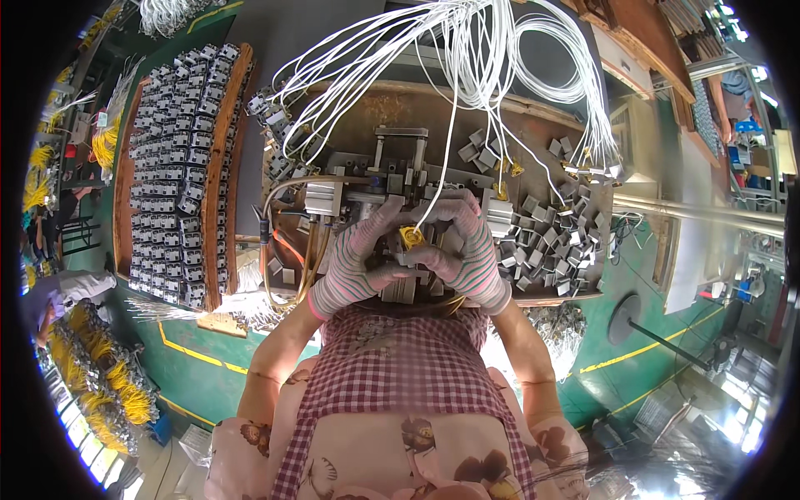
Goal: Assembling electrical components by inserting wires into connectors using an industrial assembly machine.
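Both my hands wear striped knit gloves and meet over a small metal press fixture (pixel 400 179) at the middle of a rusty worktable (pixel 367 108). My left hand (pixel 358 262) and my right hand (pixel 467 250) pinch together a small yellow terminal (pixel 411 237) on the end of a white wire (pixel 446 146). That wire runs up into a bundle of white wires (pixel 467 58) hanging above the bench. Small grey metal parts lie under my fingers.
A heap of grey blocks (pixel 550 242) lies right of the fixture. A wooden tray (pixel 212 179) at left holds rows of several grey assembled parts. Yellow-tipped wire bundles (pixel 108 392) lie at the lower left. The floor is green with yellow lines (pixel 196 354).
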Tool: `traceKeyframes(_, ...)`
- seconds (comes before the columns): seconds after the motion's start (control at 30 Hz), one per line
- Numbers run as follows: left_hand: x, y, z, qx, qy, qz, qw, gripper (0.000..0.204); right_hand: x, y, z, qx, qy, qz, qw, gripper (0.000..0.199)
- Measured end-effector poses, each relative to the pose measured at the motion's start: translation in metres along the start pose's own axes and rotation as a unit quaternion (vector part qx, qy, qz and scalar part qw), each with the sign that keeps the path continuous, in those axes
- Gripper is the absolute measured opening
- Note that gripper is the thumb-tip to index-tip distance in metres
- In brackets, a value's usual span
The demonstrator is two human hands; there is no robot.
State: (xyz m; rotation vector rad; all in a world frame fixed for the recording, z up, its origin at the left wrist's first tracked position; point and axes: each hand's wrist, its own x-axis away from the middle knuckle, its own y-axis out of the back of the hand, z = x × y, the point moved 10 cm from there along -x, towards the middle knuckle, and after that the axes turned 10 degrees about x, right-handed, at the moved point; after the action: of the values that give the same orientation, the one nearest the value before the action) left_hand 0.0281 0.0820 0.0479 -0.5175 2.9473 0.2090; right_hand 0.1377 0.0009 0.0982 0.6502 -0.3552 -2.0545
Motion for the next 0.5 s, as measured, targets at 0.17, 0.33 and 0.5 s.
traceKeyframes(0.17,-0.006,0.000,-0.007,-0.056,-0.045,0.042,0.996,0.096,0.009,-0.013,-0.016,-0.111,-0.065,0.005,0.992,0.052)
traceKeyframes(0.33,0.005,-0.001,-0.004,0.001,-0.023,-0.034,0.999,0.090,0.006,-0.008,-0.008,-0.034,-0.014,-0.021,0.999,0.050)
traceKeyframes(0.5,0.002,-0.001,-0.010,0.008,-0.041,-0.028,0.999,0.081,0.003,-0.009,-0.018,-0.041,-0.007,0.001,0.999,0.050)
